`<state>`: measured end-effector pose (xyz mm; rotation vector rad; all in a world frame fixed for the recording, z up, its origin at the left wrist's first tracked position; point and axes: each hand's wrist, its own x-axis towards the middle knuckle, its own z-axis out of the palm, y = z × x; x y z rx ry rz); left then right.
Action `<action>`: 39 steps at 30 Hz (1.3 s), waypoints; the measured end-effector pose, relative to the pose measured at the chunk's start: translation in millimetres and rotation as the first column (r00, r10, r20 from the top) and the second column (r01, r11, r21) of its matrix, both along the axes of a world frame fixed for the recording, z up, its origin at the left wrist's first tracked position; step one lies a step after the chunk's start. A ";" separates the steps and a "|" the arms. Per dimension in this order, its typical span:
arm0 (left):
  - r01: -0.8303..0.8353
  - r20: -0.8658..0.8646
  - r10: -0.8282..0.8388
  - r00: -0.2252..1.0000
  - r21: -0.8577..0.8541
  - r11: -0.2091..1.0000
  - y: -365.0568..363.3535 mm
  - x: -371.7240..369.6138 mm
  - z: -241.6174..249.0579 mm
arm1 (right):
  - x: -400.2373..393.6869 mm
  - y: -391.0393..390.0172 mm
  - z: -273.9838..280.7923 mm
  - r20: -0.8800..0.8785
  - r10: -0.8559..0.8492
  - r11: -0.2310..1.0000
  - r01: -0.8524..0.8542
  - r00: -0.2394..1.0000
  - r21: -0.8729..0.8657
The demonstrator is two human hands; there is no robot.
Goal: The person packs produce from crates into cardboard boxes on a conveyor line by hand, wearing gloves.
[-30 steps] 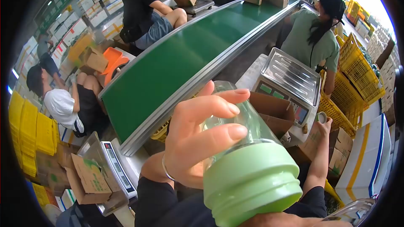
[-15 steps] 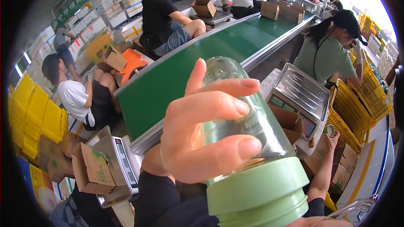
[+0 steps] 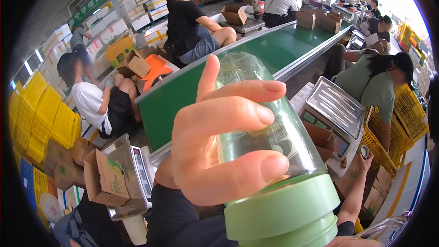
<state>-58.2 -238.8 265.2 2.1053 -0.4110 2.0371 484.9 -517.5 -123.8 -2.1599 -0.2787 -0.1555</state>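
Observation:
My left hand (image 3: 215,142) is closed round a clear, green-tinted drinking bottle (image 3: 302,151), held close in front of the camera. The bottle is tilted with its base up and away from me, and its pale green collar (image 3: 283,210) is nearest the camera. A little liquid seems to lie near the collar; the mouth is out of view. Lower at the right, my right hand (image 3: 365,164) grips a small round lid (image 3: 364,151), beside an open cardboard box (image 3: 377,187).
A green conveyor belt (image 3: 183,96) runs ahead, cartons (image 3: 315,19) at its far end. Scales stand left (image 3: 132,178) and right (image 3: 331,114), the left one bearing an open carton (image 3: 105,180). Yellow crates (image 3: 402,132) are at the right. Several people sit along the belt.
The surroundings have shifted right in view as my head turned slightly. The bottle stays raised in my left hand. A person in a green shirt at the right has bent down towards the yellow crates.

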 end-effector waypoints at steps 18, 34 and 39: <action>-0.238 -0.273 0.256 0.927 0.096 0.966 -5.9 -36.9 16.8 | 13.9 -8.6 -19.3 0.012 0.010 0.999 -0.010 1.000 -0.048; 0.028 -0.229 -0.068 0.971 -0.171 0.985 10.5 -35.4 10.4 | 26.5 -12.5 -34.0 -0.014 0.010 1.000 -0.011 1.000 -0.014; 0.119 -0.233 -0.159 0.959 -0.175 0.977 26.1 -34.4 5.1 | 28.4 -17.7 -36.9 0.016 0.001 1.000 0.000 1.000 -0.026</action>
